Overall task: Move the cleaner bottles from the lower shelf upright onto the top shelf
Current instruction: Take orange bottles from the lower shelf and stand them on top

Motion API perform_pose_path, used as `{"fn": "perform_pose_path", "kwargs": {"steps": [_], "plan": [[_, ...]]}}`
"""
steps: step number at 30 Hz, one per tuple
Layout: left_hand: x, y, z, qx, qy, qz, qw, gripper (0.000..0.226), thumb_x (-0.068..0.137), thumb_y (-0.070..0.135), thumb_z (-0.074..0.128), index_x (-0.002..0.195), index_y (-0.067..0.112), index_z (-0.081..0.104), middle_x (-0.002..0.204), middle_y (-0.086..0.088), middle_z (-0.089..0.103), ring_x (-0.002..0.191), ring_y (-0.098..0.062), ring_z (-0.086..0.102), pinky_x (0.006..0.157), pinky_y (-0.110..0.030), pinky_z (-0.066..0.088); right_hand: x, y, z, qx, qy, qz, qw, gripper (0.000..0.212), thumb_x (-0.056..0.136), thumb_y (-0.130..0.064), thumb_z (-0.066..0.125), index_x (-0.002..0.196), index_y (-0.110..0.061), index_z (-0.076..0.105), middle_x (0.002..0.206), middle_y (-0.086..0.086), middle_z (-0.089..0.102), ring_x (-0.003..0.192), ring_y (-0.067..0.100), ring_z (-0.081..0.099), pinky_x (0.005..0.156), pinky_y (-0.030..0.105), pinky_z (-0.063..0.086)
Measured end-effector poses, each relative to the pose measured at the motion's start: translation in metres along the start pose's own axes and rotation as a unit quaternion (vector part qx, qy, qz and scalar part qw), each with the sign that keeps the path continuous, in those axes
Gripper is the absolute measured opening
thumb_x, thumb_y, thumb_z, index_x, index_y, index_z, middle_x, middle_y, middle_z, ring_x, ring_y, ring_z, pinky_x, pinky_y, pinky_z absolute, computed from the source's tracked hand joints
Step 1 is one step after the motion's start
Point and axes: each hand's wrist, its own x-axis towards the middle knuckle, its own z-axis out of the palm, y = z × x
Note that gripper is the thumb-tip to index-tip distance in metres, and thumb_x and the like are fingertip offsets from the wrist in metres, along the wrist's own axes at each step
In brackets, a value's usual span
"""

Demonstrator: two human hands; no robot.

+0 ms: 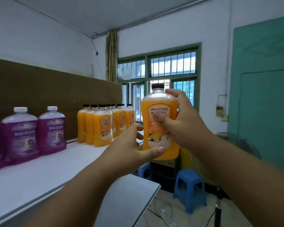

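My right hand [179,122] wraps the upper half of an orange cleaner bottle [160,122], thumb pressed flat across its label and fingers curled round the far side near the shoulder. My left hand [134,145] cups the same bottle low down, thumb lying across the front just above the base, fingers curved behind it. Both forearms reach forward and up from the bottom of the view, the left from lower left, the right from lower right, meeting at the bottle. I hold it upright in the air, black cap on top, just off the right end of the top shelf [44,169] and above its surface level.

On that white shelf, to the left of my hands, a tight cluster of orange bottles [103,125] stands upright with black caps. Further left, well apart from them, purple bottles [36,130] with white caps stand in a row. A brown board [44,89] rises behind the bottles along the shelf's back edge.

Beyond the held bottle is a barred window [169,68] in a green frame. Below and to the right, a blue stool [189,187] sits on the floor, with a green door [266,95] on the right wall.
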Motion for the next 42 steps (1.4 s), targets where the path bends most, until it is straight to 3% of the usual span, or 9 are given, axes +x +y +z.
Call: {"fn": "perform_pose_path", "kwargs": {"steps": [3,7,12,16,19,25,31,37,42], "plan": [[0.038,-0.022,0.025,0.032,0.032,-0.017,0.999,0.101,0.044,0.093,0.054,0.132,0.045,0.037,0.115,0.022,0.052,0.104,-0.008,0.058,0.056,-0.016,0.051,0.024,0.057,-0.001,0.016,-0.01,-0.014,1.0,0.053,0.087,-0.031,0.071,0.125,-0.046,0.036,0.1,-0.022,0.052,0.081,-0.018,0.06,0.049,0.01,0.049],[0.087,-0.044,0.047,0.108,0.084,-0.056,0.989,0.105,0.043,0.092,0.052,0.135,0.042,0.036,0.115,0.022,0.051,0.101,-0.002,0.056,0.074,-0.025,0.053,0.065,0.137,0.004,0.083,-0.044,-0.019,0.995,0.055,0.086,-0.034,0.071,0.126,-0.048,0.037,0.106,-0.016,0.055,0.083,-0.01,0.064,0.052,0.017,0.053],[0.136,-0.067,0.055,0.203,0.159,-0.155,0.954,0.094,0.047,0.086,0.055,0.129,0.042,0.041,0.112,0.022,0.054,0.099,-0.002,0.056,0.08,-0.029,0.055,0.128,0.211,0.034,0.168,-0.135,-0.03,0.976,0.055,0.083,-0.034,0.073,0.121,-0.052,0.037,0.103,-0.013,0.056,0.082,-0.005,0.067,0.053,0.021,0.056],[0.15,-0.091,0.053,0.285,0.207,-0.242,0.904,0.078,0.057,0.085,0.055,0.122,0.044,0.043,0.105,0.025,0.048,0.097,-0.002,0.055,0.073,-0.022,0.049,0.164,0.244,0.08,0.222,-0.197,-0.035,0.954,0.057,0.083,-0.035,0.074,0.121,-0.054,0.036,0.109,-0.012,0.056,0.089,0.0,0.068,0.061,0.027,0.059],[0.152,-0.109,0.052,0.327,0.21,-0.285,0.876,0.059,0.067,0.08,0.061,0.111,0.047,0.037,0.102,0.023,0.046,0.098,-0.005,0.054,0.079,-0.027,0.052,0.174,0.257,0.111,0.239,-0.208,-0.046,0.947,0.058,0.083,-0.037,0.075,0.12,-0.055,0.034,0.104,-0.016,0.057,0.089,-0.004,0.066,0.063,0.026,0.06],[0.156,-0.13,0.056,0.326,0.198,-0.312,0.87,0.047,0.078,0.07,0.064,0.108,0.048,0.036,0.097,0.024,0.045,0.094,-0.006,0.054,0.086,-0.031,0.053,0.178,0.277,0.138,0.258,-0.23,-0.028,0.938,0.062,0.083,-0.041,0.072,0.127,-0.061,0.032,0.108,-0.02,0.055,0.094,0.007,0.066,0.064,0.027,0.06],[0.151,-0.138,0.063,0.368,0.186,-0.311,0.856,0.053,0.082,0.07,0.059,0.123,0.042,0.044,0.115,0.017,0.057,0.098,-0.012,0.059,0.086,-0.034,0.055,0.178,0.293,0.129,0.144,-0.28,-0.074,0.946,0.11,0.067,-0.05,0.082,0.14,-0.068,0.002,0.141,-0.007,0.042,0.115,0.012,0.056,0.087,0.041,0.053],[0.151,-0.138,0.063,0.405,0.169,-0.337,0.833,0.056,0.082,0.073,0.053,0.125,0.037,0.048,0.122,0.012,0.059,0.105,-0.012,0.055,0.091,-0.041,0.053,0.19,0.291,0.151,0.066,-0.248,-0.084,0.963,0.108,0.07,-0.043,0.083,0.148,-0.046,0.008,0.137,-0.001,0.051,0.118,0.018,0.057,0.09,0.038,0.051],[0.152,-0.136,0.062,0.434,0.15,-0.355,0.814,0.055,0.082,0.074,0.048,0.12,0.034,0.049,0.124,0.01,0.056,0.109,-0.014,0.05,0.093,-0.042,0.048,0.203,0.293,0.174,0.039,-0.25,-0.083,0.964,0.109,0.073,-0.043,0.083,0.15,-0.043,0.005,0.146,0.006,0.04,0.12,0.021,0.053,0.083,0.031,0.045]]}}
